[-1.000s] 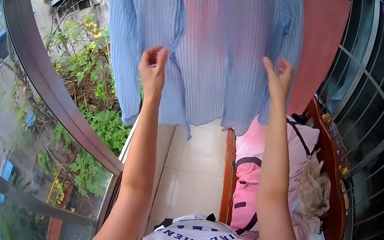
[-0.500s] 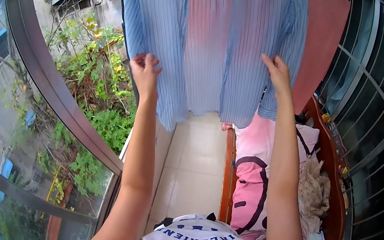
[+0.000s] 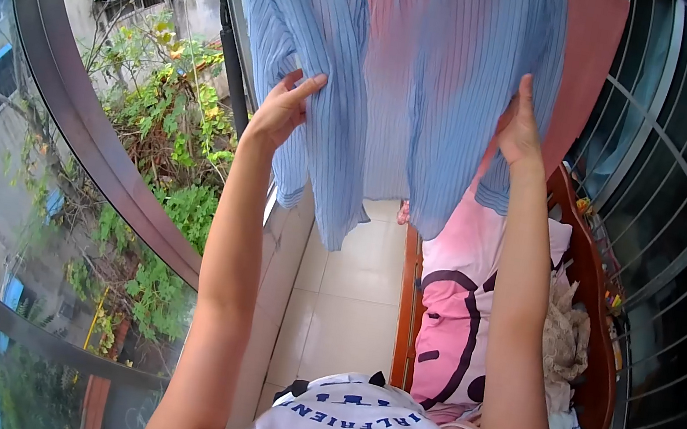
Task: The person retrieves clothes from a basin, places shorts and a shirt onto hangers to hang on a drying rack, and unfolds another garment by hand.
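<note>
A sheer blue pleated garment (image 3: pixel 454 98) hangs open at the front from above, its top out of view. My left hand (image 3: pixel 286 108) is at its left side, the thumb lying over the front of the cloth and the fingers partly behind it. At the right side my right hand (image 3: pixel 520 127) has its thumb pointing up and apart, with the other fingers partly hidden at the garment's edge. Behind the garment, on the right, hangs a salmon-pink cloth (image 3: pixel 586 64).
A wooden bench (image 3: pixel 593 403) on the right holds a pink cushion (image 3: pixel 448 319) and a beige lace cloth (image 3: pixel 569 341). Barred windows run along the right. Framed glass (image 3: pixel 97 196) stands on the left, with plants outside. Pale floor tiles (image 3: pixel 336 324) lie below.
The garment's left part has shifted right and its lower edges have swung. My left hand has moved up and right onto the cloth; my right hand has moved slightly up and right.
</note>
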`<control>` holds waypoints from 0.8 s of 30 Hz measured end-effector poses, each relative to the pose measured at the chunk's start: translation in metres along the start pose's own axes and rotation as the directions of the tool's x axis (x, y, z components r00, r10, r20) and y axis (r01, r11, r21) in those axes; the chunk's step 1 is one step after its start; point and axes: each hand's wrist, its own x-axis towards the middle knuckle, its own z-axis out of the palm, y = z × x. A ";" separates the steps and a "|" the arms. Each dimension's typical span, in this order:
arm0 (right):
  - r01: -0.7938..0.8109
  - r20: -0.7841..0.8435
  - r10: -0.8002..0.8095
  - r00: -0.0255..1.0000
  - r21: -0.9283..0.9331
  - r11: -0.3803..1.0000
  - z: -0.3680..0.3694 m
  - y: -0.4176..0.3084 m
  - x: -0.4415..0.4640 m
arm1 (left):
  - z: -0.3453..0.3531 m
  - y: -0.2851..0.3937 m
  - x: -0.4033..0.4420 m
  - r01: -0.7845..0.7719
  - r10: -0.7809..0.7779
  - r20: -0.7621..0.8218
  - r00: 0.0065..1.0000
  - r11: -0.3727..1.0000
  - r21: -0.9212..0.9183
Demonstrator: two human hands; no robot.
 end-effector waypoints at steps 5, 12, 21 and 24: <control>-0.041 -0.032 0.033 0.999 -0.290 0.956 -0.021 -0.006 0.003 | -0.011 0.010 -0.003 -0.140 0.141 0.035 0.989 0.990 -0.008; 0.026 -0.076 -0.075 0.994 -0.505 0.863 -0.015 -0.019 0.000 | -0.018 0.025 -0.001 -0.256 0.257 -0.362 0.896 0.965 0.052; 0.089 -0.229 -0.295 0.928 -0.633 0.769 -0.005 -0.007 -0.015 | -0.026 0.016 -0.006 -0.358 0.429 -0.350 0.833 0.899 0.252; -0.142 -0.193 0.003 0.981 -0.713 0.687 -0.013 0.004 -0.025 | -0.038 0.000 -0.013 -0.116 0.206 -0.294 0.933 0.949 0.295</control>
